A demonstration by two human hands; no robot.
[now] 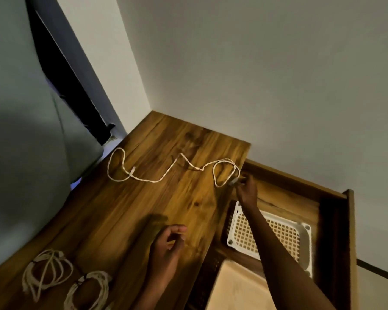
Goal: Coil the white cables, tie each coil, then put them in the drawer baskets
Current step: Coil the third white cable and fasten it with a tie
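1. Head view shows a risk at the edge: the loose white cable (pixel 166 175) lies stretched across the wooden top (pixel 126 209), and its right loop sits right by the edge above the open drawer (pixel 329 211). A quick pull could drag that end over the edge, I think.
2. The far end curls in a loop near the grey curtain (pixel 31 153). It could snag or knot when the cable is pulled in (it has many bends).
3. The right hand (pixel 246 191) pinches the cable's plug end (pixel 233 182) with its fingertips, at the right loop.
4. The left hand (pixel 168 245) hangs over the wood with loose, curled fingers and holds nothing. The cable is well apart from it.
5. Two tied coils (pixel 47 271) (pixel 87 289) lie at the near left, and could get bumped.
6. A white basket (pixel 271 236) waits in the drawer, under the right arm.
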